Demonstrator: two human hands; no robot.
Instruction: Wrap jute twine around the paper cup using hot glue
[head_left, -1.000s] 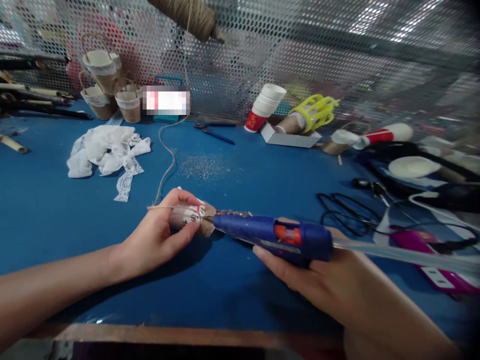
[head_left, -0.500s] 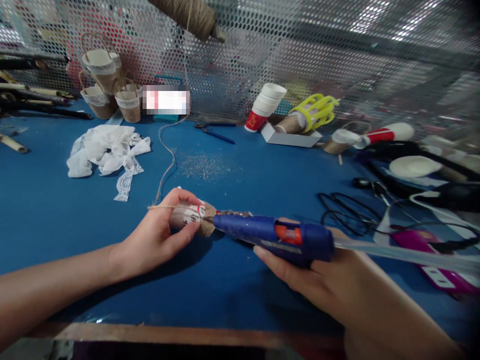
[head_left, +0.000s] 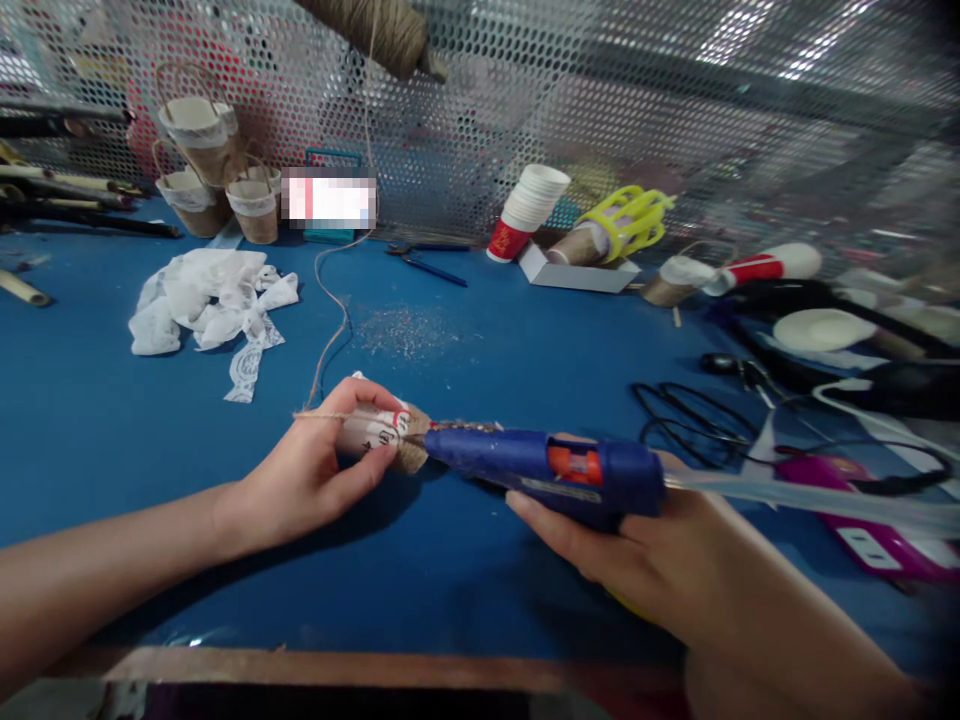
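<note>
My left hand (head_left: 315, 460) is closed around a paper cup (head_left: 364, 432) lying on its side, white with dark and red print. Brown twine (head_left: 415, 455) is wrapped round one end of it. In my right hand (head_left: 622, 550) is a blue hot glue gun (head_left: 495, 460), with a clear glue stick (head_left: 780, 500) sticking out of its back. The gun's nozzle points left and meets the cup near the edge of the wrapped twine. A loose strand of twine (head_left: 330, 345) runs from my left hand up to a large spool (head_left: 375, 35) above.
Crumpled white lace (head_left: 199, 300) lies at the left, below several twine-wrapped cup baskets (head_left: 195, 135). Pliers (head_left: 427, 262) rest at the back. Stacked paper cups (head_left: 529, 210) and a white box (head_left: 577, 272) stand back right. Black cables (head_left: 675, 425) and a magenta power strip (head_left: 855, 530) lie right.
Almost nothing differs. The whole view has shifted slightly; the left hand stays on the paper cup and the glue gun's nozzle stays against it.
</note>
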